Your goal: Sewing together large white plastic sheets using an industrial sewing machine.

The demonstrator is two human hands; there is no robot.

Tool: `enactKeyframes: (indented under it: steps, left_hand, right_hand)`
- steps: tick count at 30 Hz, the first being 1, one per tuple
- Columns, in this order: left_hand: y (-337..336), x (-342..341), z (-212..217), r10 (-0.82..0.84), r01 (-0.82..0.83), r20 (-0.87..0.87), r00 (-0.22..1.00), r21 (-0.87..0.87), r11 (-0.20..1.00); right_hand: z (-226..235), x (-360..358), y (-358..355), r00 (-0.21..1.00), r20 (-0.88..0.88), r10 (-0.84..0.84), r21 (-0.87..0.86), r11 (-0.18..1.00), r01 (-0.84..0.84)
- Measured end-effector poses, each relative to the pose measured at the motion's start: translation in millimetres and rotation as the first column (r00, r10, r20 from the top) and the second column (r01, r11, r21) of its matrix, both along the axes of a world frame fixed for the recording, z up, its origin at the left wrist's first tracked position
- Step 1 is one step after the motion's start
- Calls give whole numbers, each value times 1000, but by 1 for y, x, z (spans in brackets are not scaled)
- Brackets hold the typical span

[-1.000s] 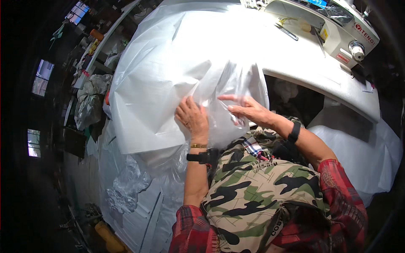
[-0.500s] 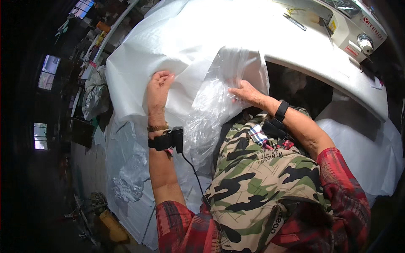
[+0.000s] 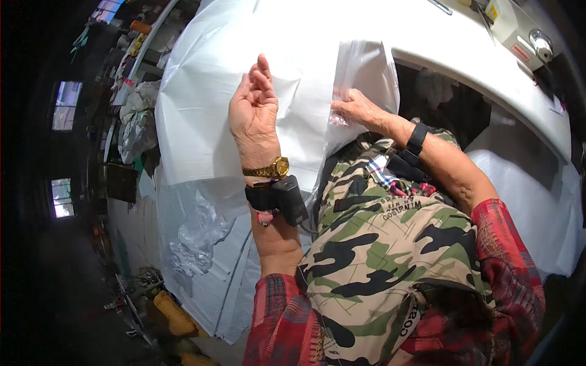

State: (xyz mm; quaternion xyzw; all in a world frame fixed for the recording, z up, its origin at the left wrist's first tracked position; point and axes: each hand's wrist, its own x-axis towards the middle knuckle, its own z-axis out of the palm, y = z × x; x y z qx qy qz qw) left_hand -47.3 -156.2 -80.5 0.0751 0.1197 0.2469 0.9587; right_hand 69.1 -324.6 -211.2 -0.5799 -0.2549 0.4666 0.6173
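The left hand (image 3: 253,104) is palm up over the white sheet (image 3: 195,137), its fingers loosely spread and slightly bent, holding nothing; whether its back touches the sheet cannot be told. The right hand (image 3: 354,110) pinches clear film (image 3: 349,64) near the sheet's right edge, its fingertips partly lost in the film's glare.

A gold watch (image 3: 265,168) circles the left wrist, with a black strap and box (image 3: 292,200) just below it; a black band (image 3: 417,139) is on the right wrist. Both sleeves (image 3: 278,311) are red plaid. Camouflage cloth (image 3: 372,262) covers the lap.

The sheet spreads across the desk (image 3: 482,79) and droops toward the person. Below its near edge, at left, lies crumpled plastic (image 3: 198,238). A pale machine (image 3: 519,30) with a round knob (image 3: 541,44) stands at upper right, and whitish material (image 3: 525,201) hangs below the desk. Farther left are a cluttered shelf (image 3: 137,61) and two bright windows (image 3: 66,105).
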Motion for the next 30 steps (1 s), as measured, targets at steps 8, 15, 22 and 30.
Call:
enactKeyframes:
  steps: [8,15,22,30]
  left_hand:
    - [4,-6,-11,35,7,158,987,-259,966]
    - [-3,-4,-13,30,-28,14,999,-148,989]
    - [-65,-13,-37,671,534,-41,740,642,-550]
    - [-54,-17,-26,585,455,-404,703,888,68]
  right_hand:
    - [15,-15,11,998,30,55,185,981,-60]
    - [13,-26,17,1000,-26,9,222,975,-3]
    - [24,-32,10,997,79,0,389,921,-31]
    - [25,-33,-10,979,-163,120,298,952,-67]
